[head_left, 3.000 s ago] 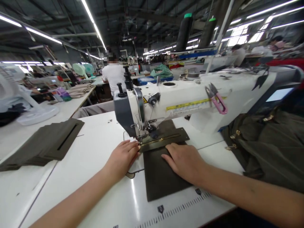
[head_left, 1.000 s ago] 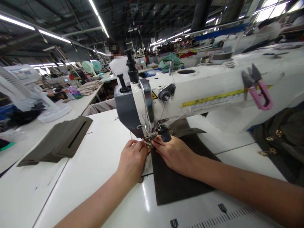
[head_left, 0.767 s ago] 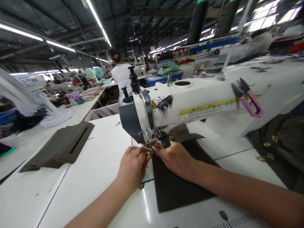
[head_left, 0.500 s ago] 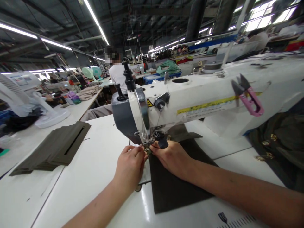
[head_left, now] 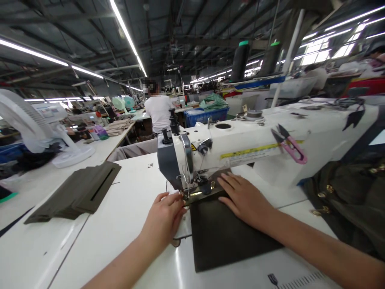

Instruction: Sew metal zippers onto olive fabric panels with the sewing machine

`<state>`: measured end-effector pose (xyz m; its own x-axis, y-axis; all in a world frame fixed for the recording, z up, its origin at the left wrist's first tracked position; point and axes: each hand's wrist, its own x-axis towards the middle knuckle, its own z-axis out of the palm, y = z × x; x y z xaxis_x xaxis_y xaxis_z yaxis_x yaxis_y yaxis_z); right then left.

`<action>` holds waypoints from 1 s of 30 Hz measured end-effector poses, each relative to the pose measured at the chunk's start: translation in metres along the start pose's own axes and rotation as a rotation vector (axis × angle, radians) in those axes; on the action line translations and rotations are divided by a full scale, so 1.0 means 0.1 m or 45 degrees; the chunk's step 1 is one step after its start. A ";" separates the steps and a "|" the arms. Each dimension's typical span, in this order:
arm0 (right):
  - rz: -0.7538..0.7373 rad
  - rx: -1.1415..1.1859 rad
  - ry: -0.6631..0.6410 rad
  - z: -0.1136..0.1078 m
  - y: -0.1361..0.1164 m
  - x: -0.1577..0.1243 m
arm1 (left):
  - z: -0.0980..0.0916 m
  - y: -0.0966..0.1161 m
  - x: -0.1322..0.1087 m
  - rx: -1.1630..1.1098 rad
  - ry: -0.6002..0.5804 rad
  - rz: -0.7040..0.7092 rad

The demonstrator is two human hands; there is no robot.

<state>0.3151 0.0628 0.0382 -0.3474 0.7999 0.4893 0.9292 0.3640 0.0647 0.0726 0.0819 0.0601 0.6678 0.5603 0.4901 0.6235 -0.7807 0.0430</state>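
Note:
A white sewing machine (head_left: 249, 140) stands over the white table. Under its presser foot and to the right lies a dark olive fabric panel (head_left: 225, 237), with a gold zipper (head_left: 196, 194) showing beside the foot. My left hand (head_left: 165, 212) is closed at the left of the foot, fingertips pressed together at the end of the fabric strip; what they pinch is too small to make out. My right hand (head_left: 243, 198) rests on the fabric right of the needle area, its fingers spread.
Stacked olive panels (head_left: 75, 192) lie on the left, near a white fan (head_left: 69, 148). Pink snips (head_left: 293, 149) hang on the machine. Dark fabric with metal fittings (head_left: 345, 200) is at right. A person (head_left: 159, 110) sits ahead, facing away.
My right hand has left the presser foot, moved right and spread its fingers on the fabric. The zipper now shows more. The camera view has tilted up.

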 end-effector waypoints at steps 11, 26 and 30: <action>0.217 1.019 -0.207 -0.72 -0.74 -0.56 | -0.26 0.36 -0.27 -0.321 -0.088 0.019; -0.100 0.482 0.340 -1.04 -0.71 -0.15 | -0.28 0.22 0.21 -0.569 -0.049 -0.008; -0.385 0.491 0.401 -0.72 -1.33 -0.32 | -0.29 0.21 0.27 -0.528 0.072 -0.186</action>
<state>0.2119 -0.0451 0.0767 -0.4811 0.4742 0.7373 0.6607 0.7489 -0.0505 0.0919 0.0722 0.0990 0.5545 0.6659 0.4991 0.4862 -0.7460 0.4552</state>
